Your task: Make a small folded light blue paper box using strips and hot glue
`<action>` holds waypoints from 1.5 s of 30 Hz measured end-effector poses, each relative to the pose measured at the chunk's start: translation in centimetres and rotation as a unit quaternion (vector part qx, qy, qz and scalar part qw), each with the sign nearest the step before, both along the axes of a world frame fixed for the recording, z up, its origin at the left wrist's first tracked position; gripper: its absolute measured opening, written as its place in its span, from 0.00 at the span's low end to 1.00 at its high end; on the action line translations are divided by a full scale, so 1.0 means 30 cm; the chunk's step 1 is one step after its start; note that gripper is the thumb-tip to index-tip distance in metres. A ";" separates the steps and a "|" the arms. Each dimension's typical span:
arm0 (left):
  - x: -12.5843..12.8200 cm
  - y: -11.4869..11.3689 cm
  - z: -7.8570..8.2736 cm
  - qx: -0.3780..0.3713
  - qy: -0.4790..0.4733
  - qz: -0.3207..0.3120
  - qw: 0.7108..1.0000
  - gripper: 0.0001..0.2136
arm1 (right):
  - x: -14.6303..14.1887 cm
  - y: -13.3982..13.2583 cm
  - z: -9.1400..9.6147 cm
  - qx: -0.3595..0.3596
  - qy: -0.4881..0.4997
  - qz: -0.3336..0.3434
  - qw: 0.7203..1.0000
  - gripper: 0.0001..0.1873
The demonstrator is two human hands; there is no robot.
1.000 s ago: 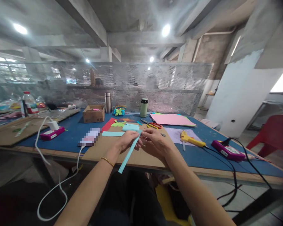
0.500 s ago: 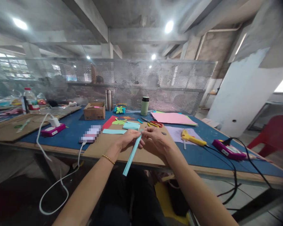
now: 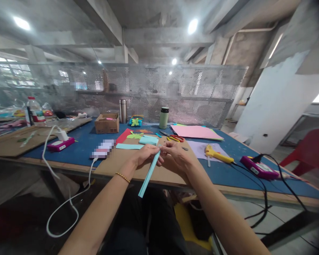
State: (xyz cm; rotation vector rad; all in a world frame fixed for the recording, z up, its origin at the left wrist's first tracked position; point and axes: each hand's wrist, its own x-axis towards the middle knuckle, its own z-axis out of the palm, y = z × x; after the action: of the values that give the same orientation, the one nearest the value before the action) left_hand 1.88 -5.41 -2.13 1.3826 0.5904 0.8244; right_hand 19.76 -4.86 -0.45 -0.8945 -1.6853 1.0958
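Observation:
A long light-blue paper strip (image 3: 149, 177), creased lengthwise, hangs down past the table's front edge. Its upper end is pinched by my left hand (image 3: 148, 153) and, close beside, by the fingertips of my right hand (image 3: 172, 150). Both hands are closed above a brown cardboard sheet (image 3: 122, 163). Just behind them lies a folded light-blue paper piece (image 3: 149, 140). Another flat light-blue strip (image 3: 129, 146) rests to the left of my left hand. Green paper leaf shapes (image 3: 135, 135) and a red paper (image 3: 123, 136) lie farther back.
Scissors (image 3: 177, 138) with red and yellow handles lie behind my right hand. A yellow glue gun (image 3: 218, 154) rests on lilac paper at right, its cord running to a purple power strip (image 3: 259, 168). A phone (image 3: 103, 148), a cardboard box (image 3: 107, 124) and a green bottle (image 3: 163, 118) stand around.
Both hands keep hold of the strip's upper end in nearly the same place. The whole view has shifted slightly.

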 end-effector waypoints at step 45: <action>0.010 -0.013 0.021 0.040 0.046 0.035 0.998 0.12 | 0.000 0.030 -0.028 0.045 -0.028 0.041 0.998 0.23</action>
State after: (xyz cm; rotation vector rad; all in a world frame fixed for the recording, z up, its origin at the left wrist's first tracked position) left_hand 2.20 -5.80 -1.49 1.4853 0.6870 0.8523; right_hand 19.77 -3.96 -1.30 -0.8112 -1.8164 1.0478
